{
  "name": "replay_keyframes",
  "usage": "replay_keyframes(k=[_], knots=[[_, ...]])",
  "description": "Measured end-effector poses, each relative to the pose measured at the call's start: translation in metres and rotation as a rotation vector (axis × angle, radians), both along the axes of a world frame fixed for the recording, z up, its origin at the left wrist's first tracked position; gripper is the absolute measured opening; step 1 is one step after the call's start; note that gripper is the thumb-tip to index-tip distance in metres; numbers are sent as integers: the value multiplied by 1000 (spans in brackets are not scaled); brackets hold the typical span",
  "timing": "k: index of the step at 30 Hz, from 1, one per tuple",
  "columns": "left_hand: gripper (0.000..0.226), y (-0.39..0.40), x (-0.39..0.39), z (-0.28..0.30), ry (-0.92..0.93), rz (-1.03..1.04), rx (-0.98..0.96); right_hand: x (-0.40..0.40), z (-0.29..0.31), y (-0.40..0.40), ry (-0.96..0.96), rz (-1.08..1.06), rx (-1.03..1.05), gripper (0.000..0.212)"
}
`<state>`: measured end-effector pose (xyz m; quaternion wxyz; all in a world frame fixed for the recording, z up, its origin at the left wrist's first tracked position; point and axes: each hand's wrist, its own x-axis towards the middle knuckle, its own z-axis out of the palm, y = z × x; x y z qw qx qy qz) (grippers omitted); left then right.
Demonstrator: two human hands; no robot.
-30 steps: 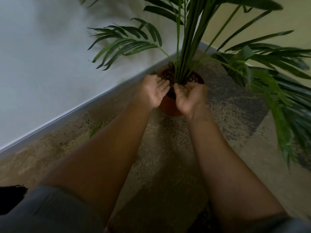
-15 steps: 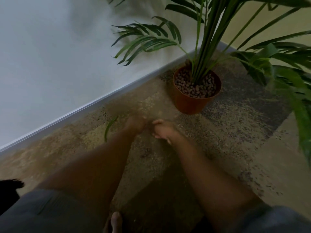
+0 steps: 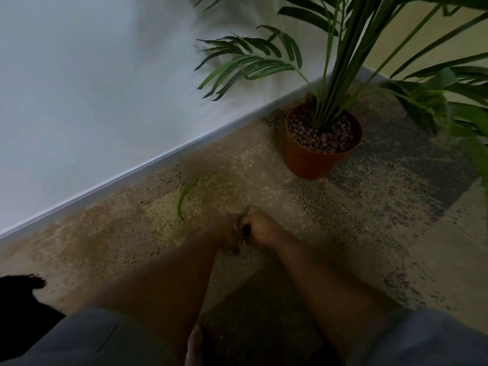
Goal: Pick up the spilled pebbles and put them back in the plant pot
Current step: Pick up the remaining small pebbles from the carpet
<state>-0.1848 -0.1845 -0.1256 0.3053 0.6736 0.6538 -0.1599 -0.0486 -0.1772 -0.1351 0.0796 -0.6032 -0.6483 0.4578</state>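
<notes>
An orange plant pot (image 3: 306, 159) stands on the carpet near the baseboard, filled with brown pebbles (image 3: 320, 136) around the palm's stems. My left hand (image 3: 228, 233) and my right hand (image 3: 264, 228) are pressed together low on the carpet, well in front and to the left of the pot. The right hand's fingers are curled, and a small dark lump (image 3: 247, 230) that looks like a pebble shows at their tips between the two hands. The left hand's fingers are hidden.
A fallen green leaf (image 3: 184, 198) lies on the carpet to the left of my hands. The white wall and baseboard (image 3: 148, 165) run diagonally behind. Palm fronds (image 3: 449, 107) overhang the right side. A bare foot (image 3: 194, 347) is at the bottom.
Both hands have left the pot's rim, come down towards me to the carpet and closed against each other. The view has shifted, so the pot now sits further right.
</notes>
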Motion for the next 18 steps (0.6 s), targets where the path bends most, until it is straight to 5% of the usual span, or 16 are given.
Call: replay_keyframes(k=[9,15,18], knots=[[27,-4,-1,-8,-36,63,104,2,-7,-2,-196,309,220,22],[24,-5,0,-8,-75,118,137,0,-11,-1,-140,223,212,16],[24,-2,-1,-9,-210,266,96,-2,-9,1,0,-34,62,14]])
